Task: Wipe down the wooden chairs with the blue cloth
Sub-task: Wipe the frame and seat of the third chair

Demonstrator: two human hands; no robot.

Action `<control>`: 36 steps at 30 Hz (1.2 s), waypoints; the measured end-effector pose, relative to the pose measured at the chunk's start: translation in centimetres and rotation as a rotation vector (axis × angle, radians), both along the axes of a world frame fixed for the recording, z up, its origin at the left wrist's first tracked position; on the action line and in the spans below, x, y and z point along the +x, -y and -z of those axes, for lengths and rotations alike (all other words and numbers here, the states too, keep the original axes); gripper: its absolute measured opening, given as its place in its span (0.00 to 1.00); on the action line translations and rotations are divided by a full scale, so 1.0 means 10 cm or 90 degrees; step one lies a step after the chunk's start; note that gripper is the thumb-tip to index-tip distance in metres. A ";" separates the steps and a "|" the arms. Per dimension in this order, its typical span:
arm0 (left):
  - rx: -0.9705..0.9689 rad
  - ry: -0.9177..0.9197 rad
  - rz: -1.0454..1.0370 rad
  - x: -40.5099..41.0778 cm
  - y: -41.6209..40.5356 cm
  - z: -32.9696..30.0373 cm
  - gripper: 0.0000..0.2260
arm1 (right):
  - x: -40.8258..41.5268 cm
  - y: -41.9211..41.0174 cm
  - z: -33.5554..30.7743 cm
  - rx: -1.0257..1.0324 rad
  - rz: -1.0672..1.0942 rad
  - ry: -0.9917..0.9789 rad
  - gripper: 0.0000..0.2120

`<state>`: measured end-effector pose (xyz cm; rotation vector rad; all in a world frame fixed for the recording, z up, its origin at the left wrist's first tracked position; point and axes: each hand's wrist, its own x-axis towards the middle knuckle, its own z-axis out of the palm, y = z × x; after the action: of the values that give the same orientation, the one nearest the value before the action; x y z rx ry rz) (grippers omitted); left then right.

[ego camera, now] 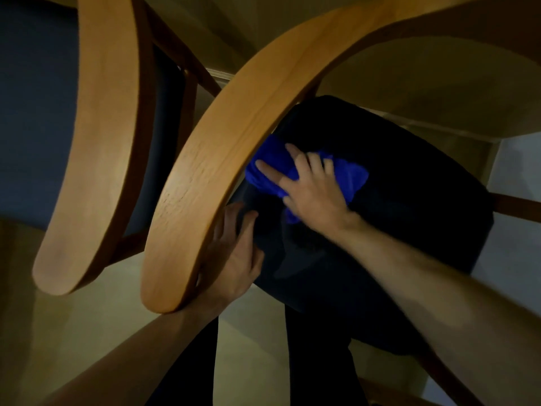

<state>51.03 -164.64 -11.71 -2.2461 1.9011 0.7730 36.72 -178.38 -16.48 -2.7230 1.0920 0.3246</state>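
under the curved backrest: i see my right hand (314,191) pressing the blue cloth (275,168) onto the dark seat (409,200) of the nearer wooden chair.
right hand fingers: spread apart and mostly straight, laid flat over the cloth, index finger pointing toward the backrest (234,142).
blue cloth: bunched up, lying on the seat just beside the inner face of the backrest; part of it pokes out past my fingers on the far side, and a bit shows under my palm.
left hand (234,259): tucked below the lower end of the backrest, resting against the seat's edge; fingers lie loosely together, partly hidden by the wood, so i cannot tell whether they grip anything.
forearms: both bare, reaching in from the bottom of the view.
second chair (96,142): stands to the left, its curved wooden backrest near the first one, apart from it, with a blue-grey seat behind.
floor (87,332): pale, dimly lit, showing between the chairs.
sharpness: hands and cloth are slightly blurred.
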 end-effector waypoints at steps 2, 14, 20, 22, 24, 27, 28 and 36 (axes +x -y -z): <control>-0.013 -0.004 0.017 0.03 -0.01 0.01 0.27 | -0.01 0.37 0.00 0.019 -0.068 -0.010 0.41; -0.010 -0.014 0.081 0.11 -0.19 0.08 0.30 | 0.00 0.35 -0.01 0.165 0.198 0.047 0.34; 0.140 -0.054 -0.015 0.02 -0.55 0.18 0.26 | -0.15 -0.80 -0.09 0.290 0.074 0.059 0.33; 0.155 -0.098 -0.051 0.01 -0.66 0.17 0.22 | -0.25 -1.11 -0.12 0.336 0.015 0.060 0.33; 0.187 -0.139 -0.098 0.00 -0.78 0.14 0.23 | -0.31 -1.21 -0.16 0.364 -0.021 0.058 0.32; 0.208 -0.145 -0.144 -0.04 -0.98 0.09 0.21 | -0.28 -0.98 -0.23 0.398 -0.004 0.056 0.32; 0.209 -0.138 -0.156 -0.05 -1.04 0.08 0.19 | -0.25 -0.86 -0.27 0.373 0.016 0.092 0.31; 0.135 -0.044 -0.144 0.05 -1.12 0.09 0.19 | 0.49 0.10 -0.12 0.150 0.263 0.081 0.30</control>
<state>51.53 -153.45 -12.63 -2.3503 1.5235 1.0400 41.58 -179.40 -15.26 -2.2156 1.4365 0.1966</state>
